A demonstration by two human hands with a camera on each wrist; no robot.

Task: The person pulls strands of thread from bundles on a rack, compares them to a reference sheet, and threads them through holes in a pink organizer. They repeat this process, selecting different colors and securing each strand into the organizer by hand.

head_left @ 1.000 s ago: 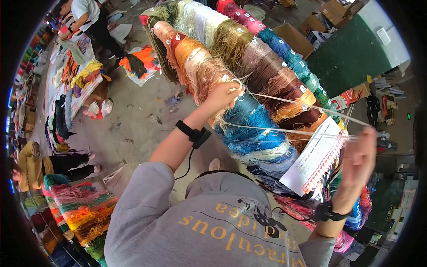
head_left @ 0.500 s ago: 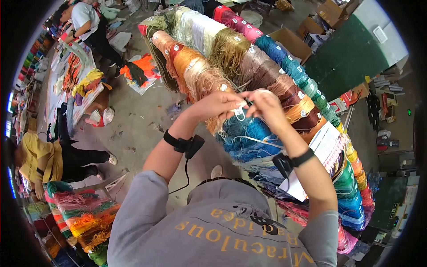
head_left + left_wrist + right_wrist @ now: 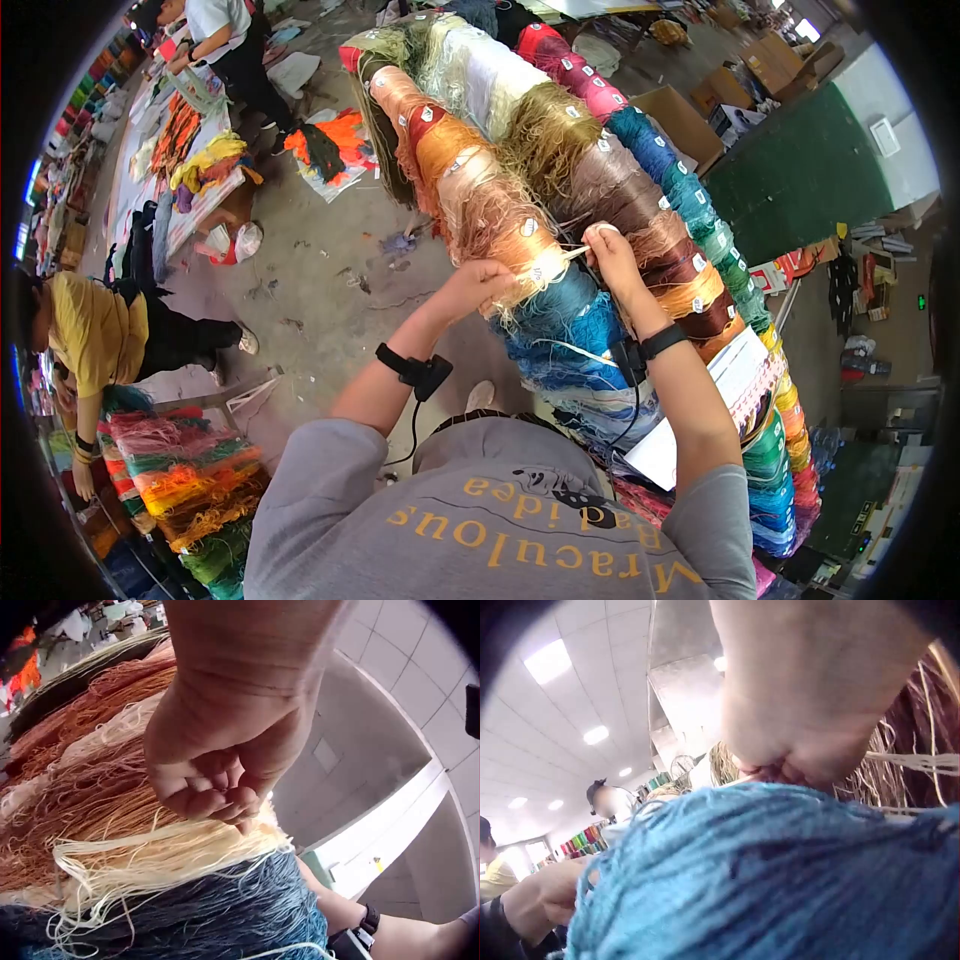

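A hank of cream yarn lies over the rack between orange yarn and blue yarn. My left hand is at the hank's near left side, fingers curled and pinching its strands. In the left wrist view, the cream yarn spreads beneath those fingertips, loose ends trailing over dark blue yarn. Across the rack, my right hand pinches the pale strands leading from the hank. Blue yarn hides most of its fingers in the right wrist view. A loose white strand crosses the blue yarn.
Parallel rows of tagged yarn, including brown yarn and teal yarn, run alongside. A paper sheet lies on the rack near my right forearm. A green cabinet stands to the right. Two people are at the left.
My right hand came in from the far right, where white strands were stretched taut, and met the left at a white loop. Now the hands are apart, either side of the cream hank.
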